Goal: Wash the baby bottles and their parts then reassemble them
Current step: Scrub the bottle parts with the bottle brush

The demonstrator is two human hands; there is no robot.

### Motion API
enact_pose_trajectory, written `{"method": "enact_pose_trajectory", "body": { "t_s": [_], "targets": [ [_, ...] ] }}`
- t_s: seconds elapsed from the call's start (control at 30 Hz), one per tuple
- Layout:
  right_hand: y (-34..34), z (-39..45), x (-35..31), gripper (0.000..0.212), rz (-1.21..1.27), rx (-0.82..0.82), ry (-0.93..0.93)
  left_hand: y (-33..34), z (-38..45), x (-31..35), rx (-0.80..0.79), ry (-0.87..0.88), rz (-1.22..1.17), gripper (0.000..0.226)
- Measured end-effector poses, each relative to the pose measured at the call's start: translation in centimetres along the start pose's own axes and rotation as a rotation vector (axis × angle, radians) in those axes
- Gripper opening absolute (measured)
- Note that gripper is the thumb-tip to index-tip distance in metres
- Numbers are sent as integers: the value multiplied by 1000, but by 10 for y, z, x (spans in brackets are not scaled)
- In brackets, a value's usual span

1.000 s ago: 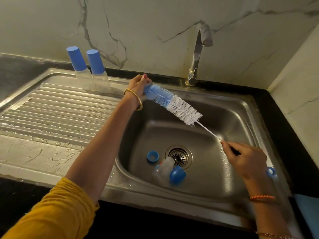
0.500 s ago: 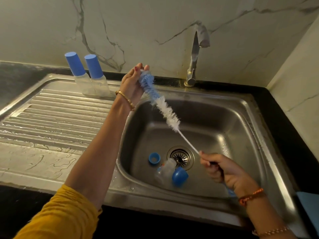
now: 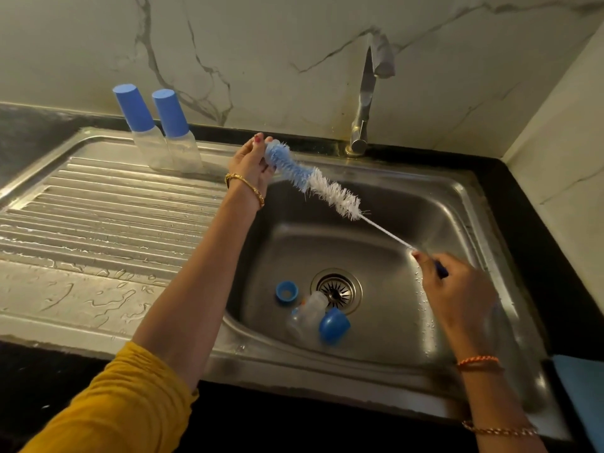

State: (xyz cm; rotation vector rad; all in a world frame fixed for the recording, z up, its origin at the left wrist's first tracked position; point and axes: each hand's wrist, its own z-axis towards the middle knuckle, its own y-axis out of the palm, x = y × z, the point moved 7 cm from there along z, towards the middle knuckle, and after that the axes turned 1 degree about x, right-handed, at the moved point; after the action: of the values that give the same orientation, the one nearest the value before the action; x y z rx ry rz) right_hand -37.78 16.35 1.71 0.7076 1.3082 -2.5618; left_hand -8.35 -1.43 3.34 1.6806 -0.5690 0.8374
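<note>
A bottle brush (image 3: pixel 330 191) with blue and white bristles slants over the sink (image 3: pixel 487 230). My left hand (image 3: pixel 251 161) is closed around its blue tip, where a small clear piece seems to sit; I cannot tell what it is. My right hand (image 3: pixel 457 289) grips the brush handle at the lower right. On the basin floor lie a clear bottle (image 3: pixel 307 313) on its side, a blue cap (image 3: pixel 334 325) and a blue ring (image 3: pixel 286 291). Two capped bottles (image 3: pixel 148 148) (image 3: pixel 183 152) stand upright at the back of the draining board.
The wet ribbed draining board (image 3: pixel 98 207) fills the left. A faucet (image 3: pixel 364 103) rises behind the basin, with no water running. The drain (image 3: pixel 336 286) is beside the loose parts. A blue object (image 3: pixel 585 387) lies on the black counter at the right edge.
My right hand has swung the handle back out to the right and higher, so the brush lies flatter. My left hand stays on the blue tip near the basin's back left corner.
</note>
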Motion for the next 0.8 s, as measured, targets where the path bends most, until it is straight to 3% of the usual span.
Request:
{"method": "enact_pose_trajectory", "body": {
  "t_s": [0.1,0.17,0.33,0.4,0.47,0.53,0.63,0.7,0.8],
  "targets": [
    [8,0,0,50,49,-121,80,3,2,3,-79,14,20,10],
    [20,-2,3,54,229,-279,190,3,3,5,-119,12,11,12],
    [48,-26,7,54,717,-761,719,3,0,8,-282,-17,-13,11],
    [56,-37,9,58,803,-918,857,8,-2,8,-439,-49,-117,31],
    [59,-42,13,57,817,-1015,913,15,-4,7,-592,-77,-205,44],
    [62,-44,17,55,766,-1057,900,18,-4,6,-665,-73,-235,39],
    [65,-34,22,48,659,-900,767,12,-3,4,-571,-64,-173,27],
    [56,-18,22,40,524,-617,534,6,1,4,-436,-30,-64,15],
    [27,1,13,35,193,-175,208,2,2,3,-284,41,118,18]
  ]
}}
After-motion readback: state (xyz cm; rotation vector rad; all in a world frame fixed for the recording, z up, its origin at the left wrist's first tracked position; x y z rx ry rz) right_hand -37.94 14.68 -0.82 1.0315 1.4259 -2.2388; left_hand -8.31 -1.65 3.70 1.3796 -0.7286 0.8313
